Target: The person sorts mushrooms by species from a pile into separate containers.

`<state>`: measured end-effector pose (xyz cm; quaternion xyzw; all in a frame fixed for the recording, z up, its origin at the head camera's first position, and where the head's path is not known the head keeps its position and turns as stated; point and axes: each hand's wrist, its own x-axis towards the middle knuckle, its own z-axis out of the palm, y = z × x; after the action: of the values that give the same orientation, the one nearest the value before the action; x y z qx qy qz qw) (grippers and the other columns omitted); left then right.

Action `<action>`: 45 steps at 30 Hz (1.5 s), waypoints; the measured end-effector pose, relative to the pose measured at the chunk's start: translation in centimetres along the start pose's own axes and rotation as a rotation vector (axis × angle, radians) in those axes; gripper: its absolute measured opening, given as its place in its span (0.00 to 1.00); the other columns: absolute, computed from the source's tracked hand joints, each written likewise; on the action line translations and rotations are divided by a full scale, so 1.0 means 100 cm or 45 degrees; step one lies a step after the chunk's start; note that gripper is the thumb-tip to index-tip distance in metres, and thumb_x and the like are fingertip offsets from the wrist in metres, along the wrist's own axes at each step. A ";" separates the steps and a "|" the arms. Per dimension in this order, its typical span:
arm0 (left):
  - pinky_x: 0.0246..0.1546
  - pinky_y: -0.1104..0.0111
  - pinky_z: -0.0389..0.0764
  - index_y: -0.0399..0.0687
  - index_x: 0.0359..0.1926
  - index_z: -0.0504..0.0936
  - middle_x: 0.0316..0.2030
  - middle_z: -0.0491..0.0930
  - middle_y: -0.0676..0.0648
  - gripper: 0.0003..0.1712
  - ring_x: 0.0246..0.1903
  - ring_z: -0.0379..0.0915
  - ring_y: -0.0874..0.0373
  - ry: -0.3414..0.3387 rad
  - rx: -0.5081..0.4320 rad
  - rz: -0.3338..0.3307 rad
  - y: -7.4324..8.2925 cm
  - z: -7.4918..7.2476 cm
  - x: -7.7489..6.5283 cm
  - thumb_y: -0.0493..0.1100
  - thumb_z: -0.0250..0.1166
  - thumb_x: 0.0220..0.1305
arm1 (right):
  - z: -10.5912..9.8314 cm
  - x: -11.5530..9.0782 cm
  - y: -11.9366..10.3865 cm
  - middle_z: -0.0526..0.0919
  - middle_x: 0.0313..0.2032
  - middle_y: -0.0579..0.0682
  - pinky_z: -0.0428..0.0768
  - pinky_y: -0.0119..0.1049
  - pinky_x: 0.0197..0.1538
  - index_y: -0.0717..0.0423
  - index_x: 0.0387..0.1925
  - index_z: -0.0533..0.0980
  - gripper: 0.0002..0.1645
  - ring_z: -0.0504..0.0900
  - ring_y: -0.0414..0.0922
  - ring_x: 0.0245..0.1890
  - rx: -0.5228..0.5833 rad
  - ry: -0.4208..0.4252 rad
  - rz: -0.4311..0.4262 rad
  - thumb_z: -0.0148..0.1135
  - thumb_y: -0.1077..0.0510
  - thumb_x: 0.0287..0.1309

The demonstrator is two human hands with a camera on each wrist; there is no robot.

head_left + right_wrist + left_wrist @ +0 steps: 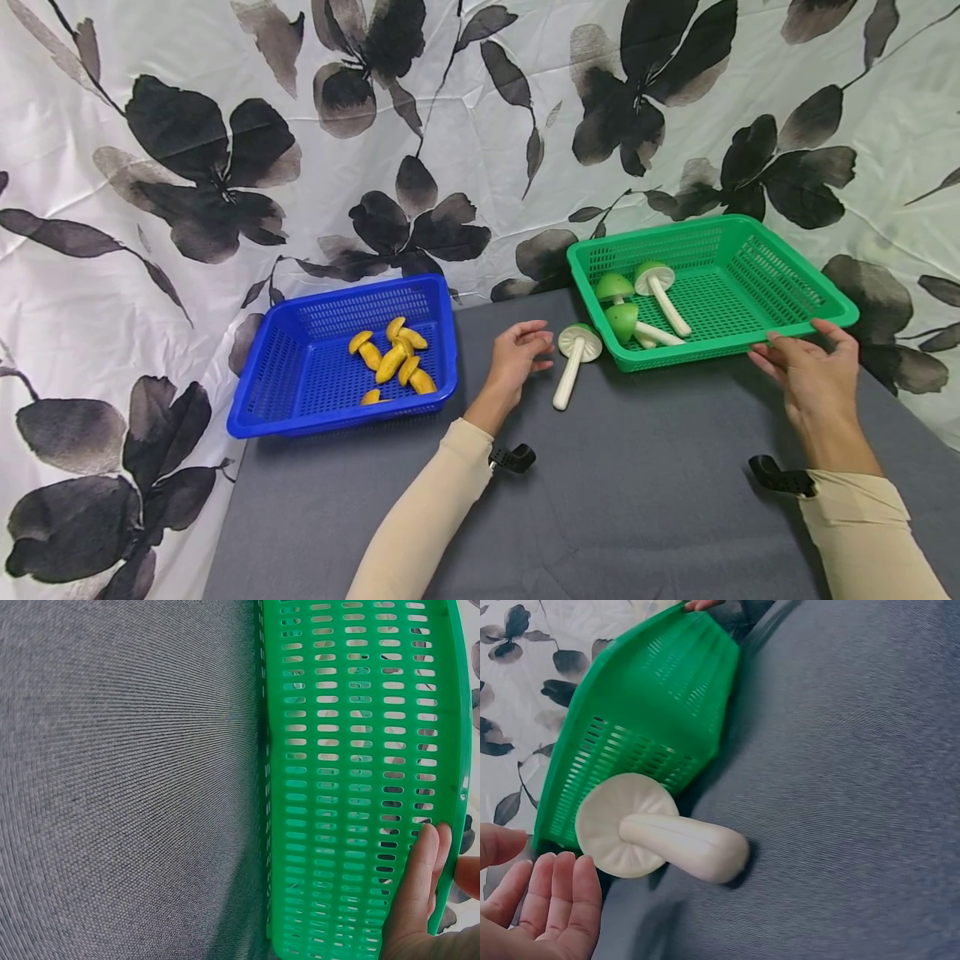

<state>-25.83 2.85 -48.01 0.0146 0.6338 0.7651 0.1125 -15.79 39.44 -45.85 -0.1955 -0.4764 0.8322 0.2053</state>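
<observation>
My right hand (821,392) grips the near rim of the green basket (720,345) close to its right corner, its fingers against the outer wall and the thumb across the rim. Inside that basket several toy mushrooms (660,287) with green caps and white stems lie at the left end. Another green-capped mushroom (573,367) lies on the cloth just outside, its pale underside and stem showing. Beside it, to the left, my left hand (516,358) hovers with loosely bent fingers. In the left wrist view nothing is in that palm, and the fingertips (585,874) are near the mushroom's cap.
A blue basket (255,421) stands at the left, with several small yellow mushrooms (392,363) in it. Grey cloth (637,500) covers the table. Behind both baskets hangs a white curtain (525,200) with dark flowers.
</observation>
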 end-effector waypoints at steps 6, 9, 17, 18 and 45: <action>0.46 0.51 0.87 0.44 0.56 0.82 0.53 0.82 0.33 0.17 0.49 0.83 0.41 -0.021 0.032 -0.034 -0.010 0.000 -0.004 0.33 0.65 0.67 | 0.001 0.000 0.000 0.84 0.33 0.51 0.88 0.39 0.35 0.40 0.66 0.52 0.48 0.89 0.46 0.30 -0.013 -0.001 0.006 0.72 0.69 0.56; 0.49 0.46 0.85 0.38 0.59 0.80 0.53 0.82 0.32 0.20 0.46 0.84 0.44 -0.031 0.026 -0.045 -0.014 0.001 -0.006 0.31 0.65 0.66 | 0.001 -0.001 0.000 0.84 0.33 0.51 0.88 0.38 0.35 0.40 0.66 0.52 0.48 0.89 0.46 0.30 -0.015 -0.001 0.003 0.72 0.69 0.56; 0.46 0.51 0.87 0.37 0.60 0.80 0.49 0.84 0.38 0.22 0.40 0.84 0.55 -0.048 0.117 -0.069 -0.021 0.007 -0.008 0.32 0.67 0.65 | 0.001 -0.001 0.000 0.84 0.33 0.51 0.88 0.38 0.35 0.40 0.68 0.51 0.50 0.89 0.46 0.30 -0.017 0.006 0.001 0.72 0.69 0.56; 0.44 0.53 0.87 0.37 0.59 0.80 0.48 0.84 0.39 0.22 0.40 0.84 0.55 -0.049 0.137 -0.067 -0.022 0.008 -0.008 0.31 0.68 0.64 | 0.001 -0.001 0.000 0.84 0.33 0.51 0.88 0.38 0.35 0.40 0.68 0.51 0.50 0.89 0.46 0.30 -0.017 0.007 0.002 0.72 0.69 0.56; 0.27 0.68 0.84 0.37 0.58 0.82 0.42 0.84 0.44 0.22 0.33 0.80 0.60 -0.127 0.208 -0.175 -0.023 0.012 -0.002 0.28 0.68 0.62 | 0.001 0.000 0.000 0.84 0.33 0.51 0.88 0.39 0.34 0.40 0.65 0.53 0.48 0.89 0.47 0.29 0.006 0.011 -0.001 0.72 0.70 0.56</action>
<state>-25.02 4.37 -50.03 0.0184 0.6871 0.6997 0.1948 -15.86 39.37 -45.81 -0.1986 -0.4737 0.8324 0.2082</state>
